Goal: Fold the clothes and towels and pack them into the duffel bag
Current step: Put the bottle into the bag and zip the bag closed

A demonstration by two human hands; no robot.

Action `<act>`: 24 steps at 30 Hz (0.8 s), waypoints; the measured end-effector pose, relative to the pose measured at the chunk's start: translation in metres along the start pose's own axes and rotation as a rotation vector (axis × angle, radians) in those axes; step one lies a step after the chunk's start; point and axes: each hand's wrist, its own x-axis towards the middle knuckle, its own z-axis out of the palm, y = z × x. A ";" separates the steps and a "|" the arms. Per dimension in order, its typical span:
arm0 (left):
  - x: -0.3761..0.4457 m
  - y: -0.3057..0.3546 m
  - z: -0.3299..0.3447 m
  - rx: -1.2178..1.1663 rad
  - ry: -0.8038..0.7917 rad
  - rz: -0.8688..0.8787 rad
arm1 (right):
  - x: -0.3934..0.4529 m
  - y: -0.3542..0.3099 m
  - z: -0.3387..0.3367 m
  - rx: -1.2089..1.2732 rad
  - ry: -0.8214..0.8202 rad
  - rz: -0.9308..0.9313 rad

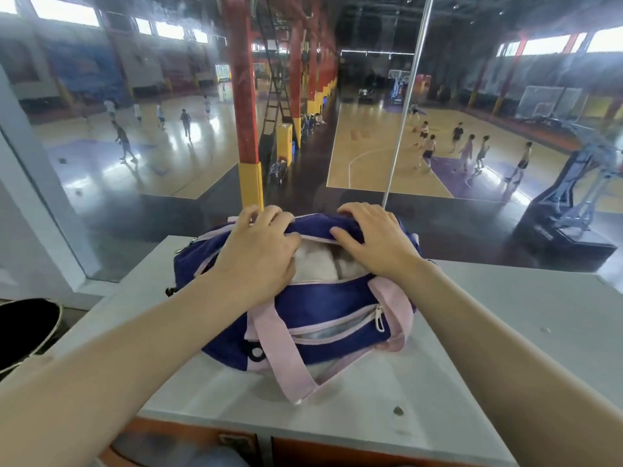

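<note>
A purple duffel bag [323,308] with pink straps and trim lies on a pale grey counter [505,325]. Its top zip is open, and light pink and white cloth [318,264] shows inside. My left hand [261,246] lies over the left part of the opening, fingers curled on the far purple edge. My right hand [377,239] grips that same far edge further right, thumb pointing toward the opening. A front pocket of the bag [337,328] is partly unzipped. One pink handle [286,358] hangs down the near side onto the counter.
The counter stands against a large window [135,129] looking down on basketball courts with several players. A dark rounded object [23,328] sits at the counter's left edge. Orange cabinet fronts [337,449] run under the near edge.
</note>
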 end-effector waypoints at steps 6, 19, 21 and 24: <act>0.040 0.062 0.014 -0.071 0.098 0.113 | -0.043 0.065 -0.015 -0.015 -0.018 0.352; 0.105 0.148 0.061 -0.380 -0.352 -0.113 | -0.058 0.090 -0.005 0.493 0.084 0.641; 0.107 0.146 0.060 -0.355 -0.322 -0.132 | -0.055 0.093 -0.006 0.514 0.110 0.663; 0.111 0.142 0.057 -0.318 -0.374 -0.174 | -0.053 0.096 -0.003 0.539 0.080 0.658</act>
